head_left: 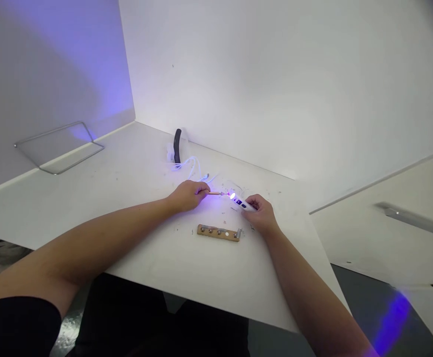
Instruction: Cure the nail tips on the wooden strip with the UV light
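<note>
My left hand [190,195] is closed on a thin copper-coloured stick [214,193], which points right and ends in a small shiny tip. In my right hand [261,213] is a small white handheld lamp [248,206] with a dark display and a glowing violet-white end. The lit end faces the stick's tip, very close to it; whether they touch I cannot tell. Just below both hands, a narrow brown strip [222,237] lies on the table, bearing several round metallic pieces and a grey smear along its upper edge.
On the white table [157,248], a black curved object [177,146] stands near the back wall beside white cables [194,161]. Small dark specks lie around the hands. A bent metal wire frame [55,173] is at the left wall. The table's front edge runs below my forearms.
</note>
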Tool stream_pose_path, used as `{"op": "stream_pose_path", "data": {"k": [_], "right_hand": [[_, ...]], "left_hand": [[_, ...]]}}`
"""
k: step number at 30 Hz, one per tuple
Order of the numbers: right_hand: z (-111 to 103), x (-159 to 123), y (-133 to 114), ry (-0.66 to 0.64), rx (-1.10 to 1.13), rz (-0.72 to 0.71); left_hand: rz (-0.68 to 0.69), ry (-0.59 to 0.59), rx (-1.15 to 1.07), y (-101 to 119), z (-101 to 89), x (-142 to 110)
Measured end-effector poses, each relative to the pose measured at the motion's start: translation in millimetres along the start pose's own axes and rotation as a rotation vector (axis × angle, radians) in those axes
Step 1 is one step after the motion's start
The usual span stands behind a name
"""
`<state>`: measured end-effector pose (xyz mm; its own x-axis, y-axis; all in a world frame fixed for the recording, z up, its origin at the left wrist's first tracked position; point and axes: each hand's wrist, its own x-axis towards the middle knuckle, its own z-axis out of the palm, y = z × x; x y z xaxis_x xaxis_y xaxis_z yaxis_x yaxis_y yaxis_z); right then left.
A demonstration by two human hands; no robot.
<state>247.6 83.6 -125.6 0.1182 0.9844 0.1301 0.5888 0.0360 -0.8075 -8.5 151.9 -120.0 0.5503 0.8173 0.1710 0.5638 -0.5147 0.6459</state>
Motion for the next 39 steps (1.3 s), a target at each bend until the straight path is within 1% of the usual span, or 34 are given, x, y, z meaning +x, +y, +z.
{"op": "stream_pose_path", "data": {"k": [7,14,22,29,36,39], "right_hand": [[2.0,-0.3,-1.8,0.017,-0.035,-0.005],[3.7,-0.5,-6.6,0.053,-0.084,0.018],[6.1,1.6,-2.8,0.082,-0.106,0.013],[5.4,0.6,-6.6,0.069,-0.116,0.025],[4.3,1.5,-5.0,0.065,-0.1,0.023],[4.6,1.6,-5.3,0.045,-0.113,0.016]], "left_hand": [[0.019,0.033,0.018,2.9,1.6,-2.7],[0.034,0.045,0.031,3.6,1.7,-2.6],[0.039,0.087,0.007,2.1,1.7,-2.5],[-0.008,0.094,-0.035,2.9,-0.1,-3.3],[-0.009,0.12,-0.071,4.8,-0.6,-3.8],[-0.001,0.136,-0.08,3.9,0.1,-3.6]]}}
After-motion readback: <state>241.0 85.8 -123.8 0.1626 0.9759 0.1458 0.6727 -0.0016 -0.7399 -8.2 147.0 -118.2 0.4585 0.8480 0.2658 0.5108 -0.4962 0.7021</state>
